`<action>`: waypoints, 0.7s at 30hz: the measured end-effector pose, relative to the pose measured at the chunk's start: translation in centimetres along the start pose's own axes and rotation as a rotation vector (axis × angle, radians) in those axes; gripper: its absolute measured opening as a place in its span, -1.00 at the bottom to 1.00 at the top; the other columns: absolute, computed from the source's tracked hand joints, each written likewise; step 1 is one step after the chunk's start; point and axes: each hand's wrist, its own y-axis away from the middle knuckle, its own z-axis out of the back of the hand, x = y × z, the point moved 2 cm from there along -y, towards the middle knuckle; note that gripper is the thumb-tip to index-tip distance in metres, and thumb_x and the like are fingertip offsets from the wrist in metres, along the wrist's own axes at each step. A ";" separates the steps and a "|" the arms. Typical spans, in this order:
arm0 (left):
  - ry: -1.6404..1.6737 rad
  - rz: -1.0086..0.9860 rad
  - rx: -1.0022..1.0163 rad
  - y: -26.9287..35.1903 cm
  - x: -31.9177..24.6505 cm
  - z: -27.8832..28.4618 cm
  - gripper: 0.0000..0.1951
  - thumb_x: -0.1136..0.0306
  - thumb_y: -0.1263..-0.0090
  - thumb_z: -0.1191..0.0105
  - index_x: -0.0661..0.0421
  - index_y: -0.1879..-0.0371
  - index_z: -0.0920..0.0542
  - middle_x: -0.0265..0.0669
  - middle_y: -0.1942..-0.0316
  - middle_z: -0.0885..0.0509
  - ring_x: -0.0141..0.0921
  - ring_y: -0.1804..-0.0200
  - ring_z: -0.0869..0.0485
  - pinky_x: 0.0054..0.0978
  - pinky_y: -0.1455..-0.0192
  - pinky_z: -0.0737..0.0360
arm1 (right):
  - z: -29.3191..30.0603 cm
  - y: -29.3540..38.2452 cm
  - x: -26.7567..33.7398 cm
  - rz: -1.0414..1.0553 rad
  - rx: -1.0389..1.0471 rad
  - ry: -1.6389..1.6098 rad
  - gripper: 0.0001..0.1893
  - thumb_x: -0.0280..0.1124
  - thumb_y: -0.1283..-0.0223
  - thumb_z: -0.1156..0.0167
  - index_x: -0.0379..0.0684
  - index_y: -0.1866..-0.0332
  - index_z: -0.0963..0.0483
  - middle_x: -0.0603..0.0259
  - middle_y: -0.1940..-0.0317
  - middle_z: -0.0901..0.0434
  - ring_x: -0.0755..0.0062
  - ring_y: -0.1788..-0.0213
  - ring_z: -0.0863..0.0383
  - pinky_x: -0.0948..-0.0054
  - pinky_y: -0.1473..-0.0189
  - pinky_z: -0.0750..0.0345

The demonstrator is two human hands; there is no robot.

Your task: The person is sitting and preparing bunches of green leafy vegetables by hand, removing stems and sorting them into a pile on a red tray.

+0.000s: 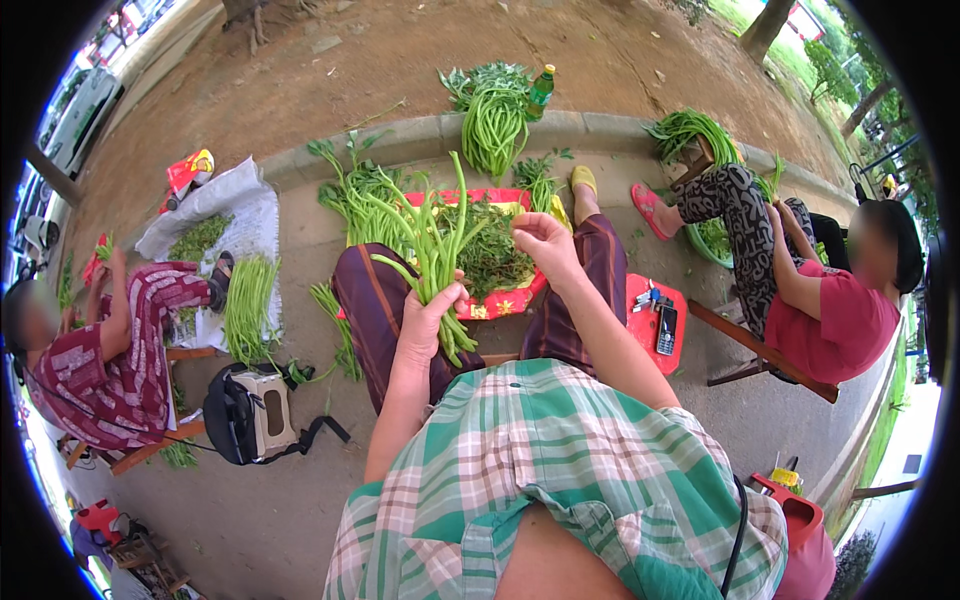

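My left hand [426, 319] grips a loose bunch of green vegetable stalks [433, 262] above my left thigh. The stalks fan out upward, and their lower ends stick out below my fist. My right hand [547, 244] hangs over the right side of a red-and-yellow container [495, 306], apart from the bunch. Its fingers are curled, and whether a small piece is between them is unclear. Plucked leaves [487, 244] fill the container in front of me. More leafy stalks [367, 202] lie along its left side, partly behind my knee.
A stalk bundle [495, 127] and a green bottle [539, 94] are at the kerb [600, 127]. On my right, a red stool [649, 292] holds keys [651, 298] and a phone [666, 330]. Seated people [825, 300] work on both sides. A black bag [244, 412] lies left.
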 end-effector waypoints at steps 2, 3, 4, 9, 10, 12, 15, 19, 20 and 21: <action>-0.035 -0.006 0.013 0.0 0.1 0.2 -0.72 0.41 -0.44 -0.19 0.20 -0.07 -0.59 -0.32 0.33 -0.66 -0.48 0.37 -0.61 -0.54 0.24 -0.57 | -1.1 0.5 0.6 0.021 0.041 0.045 -0.68 -0.51 -0.29 -0.32 -0.27 -0.13 -0.54 0.32 0.09 -0.66 0.59 0.06 -0.64 0.54 -0.01 -0.61; -0.037 -0.005 0.014 0.0 0.1 0.1 -0.73 0.41 -0.44 -0.19 0.20 -0.07 -0.59 -0.32 0.34 -0.66 -0.48 0.37 -0.61 -0.53 0.23 -0.57 | -1.5 0.8 1.0 0.030 0.058 0.071 -0.64 -0.50 -0.28 -0.32 -0.27 -0.17 -0.54 0.31 0.05 -0.65 0.58 0.01 -0.63 0.53 -0.04 -0.61; -0.040 -0.003 0.015 0.0 0.1 0.1 -0.73 0.41 -0.44 -0.19 0.21 -0.06 -0.59 -0.32 0.35 -0.66 -0.48 0.37 -0.61 -0.53 0.22 -0.57 | -1.7 1.0 1.2 0.020 0.110 0.070 -0.59 -0.45 -0.30 -0.34 -0.26 -0.23 -0.51 0.30 -0.02 -0.63 0.58 -0.06 -0.60 0.52 -0.08 -0.61; -0.045 0.019 0.040 0.2 -0.1 -0.1 -0.77 0.44 -0.42 -0.21 0.20 -0.01 -0.64 -0.34 0.38 -0.69 -0.51 0.37 -0.63 -0.57 0.23 -0.58 | -3.5 1.9 3.4 -0.096 0.135 -0.090 -0.64 -0.37 -0.31 -0.38 -0.26 -0.15 -0.58 0.30 0.09 -0.69 0.66 0.14 -0.66 0.61 0.10 -0.62; -0.056 0.027 0.044 0.2 0.0 -0.2 -0.76 0.44 -0.42 -0.21 0.21 -0.01 -0.64 -0.34 0.39 -0.69 -0.51 0.37 -0.63 -0.57 0.23 -0.58 | -3.4 1.8 3.4 -0.114 0.149 -0.106 -0.67 -0.39 -0.32 -0.36 -0.27 -0.12 -0.59 0.31 0.12 -0.70 0.65 0.17 -0.67 0.61 0.11 -0.63; -0.055 0.029 0.039 0.2 0.1 -0.2 -0.76 0.44 -0.42 -0.21 0.21 -0.01 -0.64 -0.34 0.39 -0.68 -0.51 0.38 -0.63 -0.57 0.24 -0.57 | -3.4 1.6 3.1 -0.124 0.154 -0.095 -0.72 -0.41 -0.35 -0.34 -0.28 -0.08 -0.61 0.33 0.18 -0.72 0.64 0.22 -0.68 0.62 0.14 -0.63; -0.016 0.022 0.010 0.1 0.2 0.0 -0.76 0.42 -0.43 -0.19 0.21 -0.02 -0.63 -0.35 0.39 -0.67 -0.51 0.40 -0.61 -0.57 0.27 -0.56 | -3.2 1.6 2.7 -0.103 0.155 -0.025 -0.77 -0.43 -0.37 -0.32 -0.31 -0.03 -0.63 0.33 0.23 -0.73 0.63 0.27 -0.69 0.62 0.16 -0.64; 0.056 0.033 -0.018 -0.1 0.2 0.3 -0.76 0.40 -0.45 -0.16 0.20 -0.03 -0.61 -0.37 0.42 -0.62 -0.51 0.43 -0.57 -0.56 0.31 -0.55 | -3.0 2.1 2.5 -0.058 0.207 0.097 -0.77 -0.43 -0.34 -0.33 -0.32 0.00 -0.64 0.31 0.23 -0.74 0.65 0.28 -0.69 0.59 0.17 -0.64; 0.063 0.034 -0.018 -0.1 0.2 0.3 -0.76 0.40 -0.45 -0.16 0.20 -0.03 -0.61 -0.37 0.42 -0.62 -0.51 0.43 -0.57 -0.56 0.31 -0.55 | -2.8 2.2 2.3 -0.040 0.215 0.142 -0.78 -0.43 -0.33 -0.33 -0.32 0.01 -0.65 0.30 0.24 -0.74 0.66 0.28 -0.69 0.58 0.17 -0.64; 0.069 0.034 -0.021 -0.1 0.2 0.4 -0.76 0.40 -0.45 -0.16 0.20 -0.03 -0.61 -0.37 0.42 -0.62 -0.51 0.43 -0.57 -0.56 0.32 -0.55 | -2.9 2.4 2.7 -0.017 0.218 0.250 -0.78 -0.44 -0.33 -0.33 -0.32 0.01 -0.65 0.29 0.25 -0.75 0.64 0.27 -0.70 0.57 0.16 -0.64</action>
